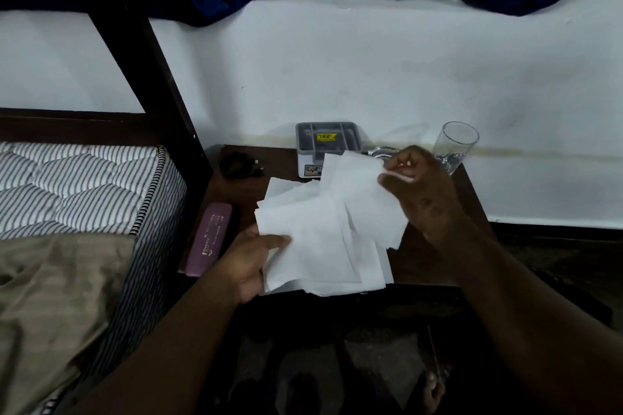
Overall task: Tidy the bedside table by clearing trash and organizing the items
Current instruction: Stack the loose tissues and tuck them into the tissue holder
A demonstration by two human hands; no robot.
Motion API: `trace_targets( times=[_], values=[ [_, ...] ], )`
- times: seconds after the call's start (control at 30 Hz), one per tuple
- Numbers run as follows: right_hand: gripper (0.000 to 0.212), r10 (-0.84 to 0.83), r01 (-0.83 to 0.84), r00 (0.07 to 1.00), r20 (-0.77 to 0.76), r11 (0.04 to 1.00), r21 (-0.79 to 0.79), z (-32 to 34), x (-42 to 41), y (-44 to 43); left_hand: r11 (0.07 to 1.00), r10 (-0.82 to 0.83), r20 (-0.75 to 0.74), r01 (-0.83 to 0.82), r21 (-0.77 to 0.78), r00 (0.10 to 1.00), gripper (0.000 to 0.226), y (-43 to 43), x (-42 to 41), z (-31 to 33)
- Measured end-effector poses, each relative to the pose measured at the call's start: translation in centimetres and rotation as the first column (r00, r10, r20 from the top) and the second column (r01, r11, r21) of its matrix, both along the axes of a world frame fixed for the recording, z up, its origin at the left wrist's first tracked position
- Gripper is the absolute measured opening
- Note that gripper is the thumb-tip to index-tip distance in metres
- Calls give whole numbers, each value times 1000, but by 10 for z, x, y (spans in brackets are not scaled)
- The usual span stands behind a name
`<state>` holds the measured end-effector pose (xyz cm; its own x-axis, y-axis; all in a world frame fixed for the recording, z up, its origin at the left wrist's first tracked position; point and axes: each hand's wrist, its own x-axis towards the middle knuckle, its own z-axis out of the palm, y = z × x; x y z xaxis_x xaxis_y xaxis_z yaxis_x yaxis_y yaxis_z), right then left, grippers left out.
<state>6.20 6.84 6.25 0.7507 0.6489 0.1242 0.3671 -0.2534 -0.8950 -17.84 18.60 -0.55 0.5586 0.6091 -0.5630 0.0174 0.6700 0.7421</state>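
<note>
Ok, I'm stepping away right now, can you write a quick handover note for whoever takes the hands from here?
Left hand: grips the loose stack of white paper tissues at its near-left edge.
Right hand: pinches the stack's far-right edge.
On the dark wooden bedside table: grey compartment organiser box at the back, clear drinking glass back-right, coiled black cable back-left, purple hard case along the left edge.
Done: tissues gathered in hand.
Left: bin the tissues, arrange the rest.
</note>
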Motion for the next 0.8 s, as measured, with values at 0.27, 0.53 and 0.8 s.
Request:
trace_targets(
  times=[0.27,0.53,0.8],
  values=[
    [19,222,-221,974,-49,975,32,105,6,-18,998,-27,87,32,-55,996,40,-5,0,14],
    [28,326,-364,817,-475,931,15,79,-27,0,989,-143,199,148,-9,970,38,-16,-1,25],
    [23,381,-430,873,-306,896,-113,18,-38,16,953,-236,357,287,-96,904,36,-14,-5,32]
  ],
)
